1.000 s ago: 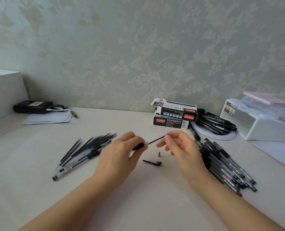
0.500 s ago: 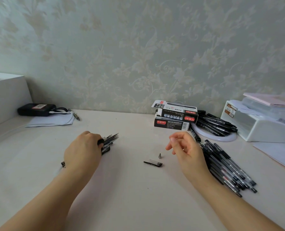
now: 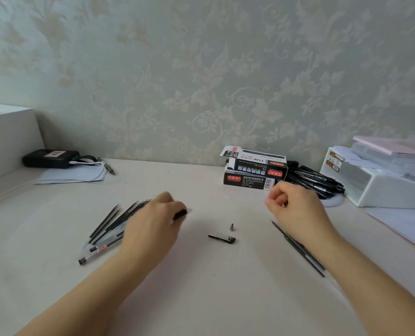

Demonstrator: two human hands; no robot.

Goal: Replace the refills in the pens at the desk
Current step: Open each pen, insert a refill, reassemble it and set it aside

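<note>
My left hand (image 3: 153, 223) grips a pen barrel (image 3: 180, 213); its black grip end sticks out to the right of my fingers. That hand hovers over a fan of loose black refills (image 3: 115, 220) and some clear pens (image 3: 97, 252) on the left of the desk. A black pen cap (image 3: 222, 238) and a small metal tip cone (image 3: 231, 227) lie between my hands. My right hand (image 3: 292, 208) hangs in front of the boxes with fingers loosely curled, and I see nothing in it. Thin black pens or refills (image 3: 298, 248) show beneath my right wrist.
Two stacked pen boxes (image 3: 255, 172) stand by the wall, with a heap of black pens (image 3: 315, 180) on a white dish beside them. A white organiser (image 3: 381, 187) holding papers fills the right. A black pouch (image 3: 49, 158) and a paper sheet (image 3: 70, 175) lie far left.
My right hand pulled the refill out of the barrel and no longer holds it. My left hand swung left to the refill pile with the barrel, then moved back a little to the right.
</note>
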